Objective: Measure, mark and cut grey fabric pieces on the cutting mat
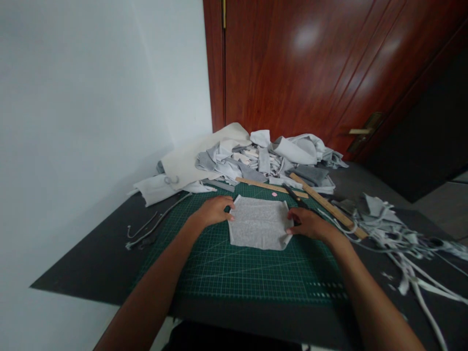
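A light grey piece of cloth [259, 224], roughly rectangular, lies on the green cutting mat [234, 278]. At its left edge is my left hand [216, 210], thumb and fingers bent around a small gap with the tips touching the cloth's upper left side. My right hand [307, 223] pinches the right edge, where the cloth's lower right corner curls up a little. Whether cloth is caught between the left fingertips is hard to tell.
Behind the mat are heaped fabric scraps [252, 158]. Two wooden rulers [325, 204] and dark-handled scissors [295, 196] lie beyond my right hand. Tangled strips [398, 239] cover the table's right side; thin cords [159, 222] lie at the left.
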Motion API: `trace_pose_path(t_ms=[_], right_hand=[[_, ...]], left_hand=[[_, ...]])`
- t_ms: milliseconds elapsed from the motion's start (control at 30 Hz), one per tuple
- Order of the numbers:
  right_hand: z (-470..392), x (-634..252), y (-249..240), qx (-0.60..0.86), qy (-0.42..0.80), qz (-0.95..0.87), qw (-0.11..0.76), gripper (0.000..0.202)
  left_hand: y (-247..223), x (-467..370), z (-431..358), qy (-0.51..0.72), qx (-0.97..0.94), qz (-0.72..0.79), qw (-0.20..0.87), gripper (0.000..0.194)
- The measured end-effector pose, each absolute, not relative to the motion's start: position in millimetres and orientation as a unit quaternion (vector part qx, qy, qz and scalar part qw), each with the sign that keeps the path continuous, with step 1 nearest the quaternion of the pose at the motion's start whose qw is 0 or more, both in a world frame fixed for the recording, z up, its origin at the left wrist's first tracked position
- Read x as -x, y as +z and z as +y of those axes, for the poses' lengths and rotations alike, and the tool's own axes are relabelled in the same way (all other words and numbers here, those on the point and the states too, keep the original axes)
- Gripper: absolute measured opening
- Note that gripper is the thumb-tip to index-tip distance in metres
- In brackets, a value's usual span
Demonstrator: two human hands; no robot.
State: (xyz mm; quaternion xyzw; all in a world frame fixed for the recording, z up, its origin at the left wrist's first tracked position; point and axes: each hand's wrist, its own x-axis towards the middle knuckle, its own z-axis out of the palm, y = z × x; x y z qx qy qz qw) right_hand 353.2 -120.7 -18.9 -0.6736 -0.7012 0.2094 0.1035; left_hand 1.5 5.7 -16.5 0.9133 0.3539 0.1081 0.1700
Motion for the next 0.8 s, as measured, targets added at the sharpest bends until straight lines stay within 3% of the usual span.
trace_pose_path(t_ms=[267,600,800], right_hand=[[-121,-351,-23,0.687,0.205,-0.688,0.114,0.027],[-124,-348,-25,0.691,0.211,-0.683,0.108,0.030],[-121,-348,-24,0.668,0.213,-0.704,0.111,0.006]], left_hand=[[-17,-4,6,0.119,-0.914,0.343,0.179,0.022],[-20,-7,4,0.153,-0.909,0.338,0.187,0.003],[-12,-12,7,0.265,-0.884,0.318,0.217,0.007]])
